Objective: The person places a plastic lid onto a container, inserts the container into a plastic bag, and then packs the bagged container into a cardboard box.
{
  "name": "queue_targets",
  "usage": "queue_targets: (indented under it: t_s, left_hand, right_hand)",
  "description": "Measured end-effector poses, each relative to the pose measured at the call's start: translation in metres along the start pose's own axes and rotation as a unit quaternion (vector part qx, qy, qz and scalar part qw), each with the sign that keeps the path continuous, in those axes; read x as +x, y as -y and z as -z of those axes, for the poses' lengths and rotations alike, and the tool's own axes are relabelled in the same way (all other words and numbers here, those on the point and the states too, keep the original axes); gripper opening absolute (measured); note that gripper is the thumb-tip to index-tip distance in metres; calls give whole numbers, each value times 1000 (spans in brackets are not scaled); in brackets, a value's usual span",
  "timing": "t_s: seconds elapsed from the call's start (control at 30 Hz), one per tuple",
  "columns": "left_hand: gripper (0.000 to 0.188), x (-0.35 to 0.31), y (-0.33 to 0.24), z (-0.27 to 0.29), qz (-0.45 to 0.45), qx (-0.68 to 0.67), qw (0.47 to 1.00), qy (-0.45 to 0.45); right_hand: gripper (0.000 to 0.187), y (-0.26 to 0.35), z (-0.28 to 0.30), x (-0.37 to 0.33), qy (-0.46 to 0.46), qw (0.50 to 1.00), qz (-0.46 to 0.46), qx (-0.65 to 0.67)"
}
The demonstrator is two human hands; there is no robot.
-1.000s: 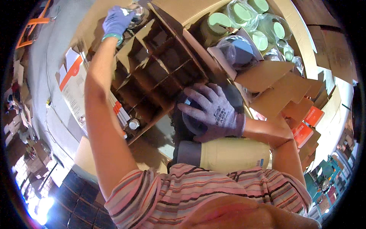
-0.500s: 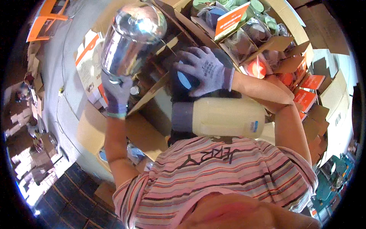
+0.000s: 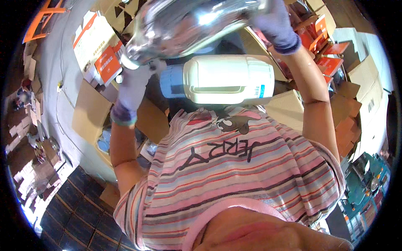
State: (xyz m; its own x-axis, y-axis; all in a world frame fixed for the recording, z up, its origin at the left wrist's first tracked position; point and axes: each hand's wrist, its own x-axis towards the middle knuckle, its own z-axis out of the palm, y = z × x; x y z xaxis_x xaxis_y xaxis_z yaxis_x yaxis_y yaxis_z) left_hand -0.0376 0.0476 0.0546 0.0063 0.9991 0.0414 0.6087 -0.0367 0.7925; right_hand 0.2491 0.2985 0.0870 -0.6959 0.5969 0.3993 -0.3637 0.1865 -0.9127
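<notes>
A shiny silver glass flask liner (image 3: 197,27) lies tilted across the top of the view, its narrow end low on the left. My left hand (image 3: 135,85), in a grey glove, is closed around that neck end. At the broad end on the right, my gloved right hand (image 3: 274,25) grips the liner; its fingertips are partly hidden or cut off by the picture's edge. Below the liner, a cream thermos casing (image 3: 226,79) with a side handle and a blue-grey end piece (image 3: 172,81) rests sideways against my front, touched by neither hand.
Open cardboard boxes surround me, one (image 3: 90,106) beside my left forearm. A white and orange carton (image 3: 98,52) stands at the left, with orange cards (image 3: 331,65) at the right. Teal machinery (image 3: 370,184) is at the lower right.
The liner has swung from upright at the left to lying across the top. My right hand has left the dark surface and taken its broad end. The casing appears higher in view.
</notes>
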Motion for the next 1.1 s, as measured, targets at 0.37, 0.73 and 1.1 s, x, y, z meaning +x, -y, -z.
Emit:
queue_targets:
  t_s: [0.37,0.73,1.1]
  left_hand:
    - [99,-52,-16,-13,136,136,974,123]
    - [107,-64,4,-47,119,43,992,13]
    - [103,-81,52,-63,208,-371,905,-15]
  right_hand:
    - [39,44,133,-196,-212,868,-180,-410]
    - [88,-36,-5,-166,-59,947,-314,-42]
    - [82,-32,-2,-147,38,921,-372,-113]
